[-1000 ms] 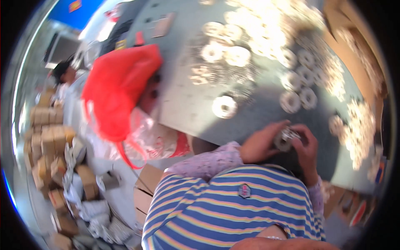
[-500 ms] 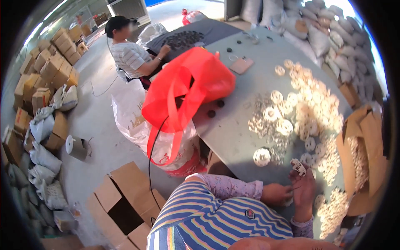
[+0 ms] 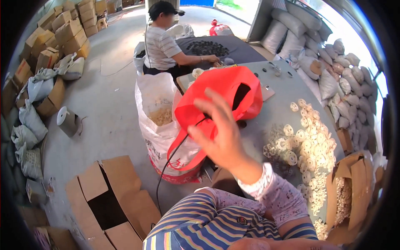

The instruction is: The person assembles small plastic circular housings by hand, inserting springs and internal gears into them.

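Note:
My right hand (image 3: 223, 135) is raised in front of the red cloth bag (image 3: 246, 93), its fingers spread and somewhat blurred. Nothing shows in its grasp, and I cannot tell whether it touches the bag. Behind the right forearm, my left arm (image 3: 243, 202) lies across my lap in a patterned sleeve cover; its hand is mostly hidden. Pale round plastic parts (image 3: 308, 143) are heaped on the grey table (image 3: 256, 141) to the right. Beside them is a scatter of metal springs (image 3: 273, 150).
A white woven sack (image 3: 146, 96) stands left of the table, with a black cable (image 3: 168, 158) hanging before it. An open carton (image 3: 125, 177) is at lower left, another carton (image 3: 360, 179) at right. A person (image 3: 162, 46) works at the far table.
The view has swung so the scene shifts. My right hand, earlier near the parts with a white plastic piece at its fingers, has reached left to the bag and opened. The left hand is now hidden.

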{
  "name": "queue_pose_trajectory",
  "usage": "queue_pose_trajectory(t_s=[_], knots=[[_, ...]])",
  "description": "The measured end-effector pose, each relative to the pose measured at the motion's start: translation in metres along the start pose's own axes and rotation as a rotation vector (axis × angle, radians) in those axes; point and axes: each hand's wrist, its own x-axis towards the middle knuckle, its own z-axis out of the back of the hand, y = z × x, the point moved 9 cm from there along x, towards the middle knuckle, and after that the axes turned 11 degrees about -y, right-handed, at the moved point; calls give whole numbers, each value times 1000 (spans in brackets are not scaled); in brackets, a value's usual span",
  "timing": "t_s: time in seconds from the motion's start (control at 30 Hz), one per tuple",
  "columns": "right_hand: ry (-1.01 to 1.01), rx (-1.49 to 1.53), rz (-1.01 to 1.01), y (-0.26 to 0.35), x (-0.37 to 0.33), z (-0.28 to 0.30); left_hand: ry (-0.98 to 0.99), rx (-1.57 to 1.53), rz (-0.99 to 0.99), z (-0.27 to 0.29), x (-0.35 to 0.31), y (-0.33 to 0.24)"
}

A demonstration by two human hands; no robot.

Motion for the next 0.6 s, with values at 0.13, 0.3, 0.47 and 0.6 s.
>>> queue_pose_trajectory(t_s=[0.13, 0.3, 0.47, 0.6], knots=[[141, 23, -57, 13, -59, 35, 236, 323, 120, -70, 16, -46], [58, -631, 53, 2, -134, 189, 492, 710, 238, 21, -23, 37], [-620, -919, -421, -18, -324, 430, 56, -448, -76, 37, -23, -22], [-754, -1195, -884, -16, -520, 507, 133, -425, -1, 57, -23, -23]])
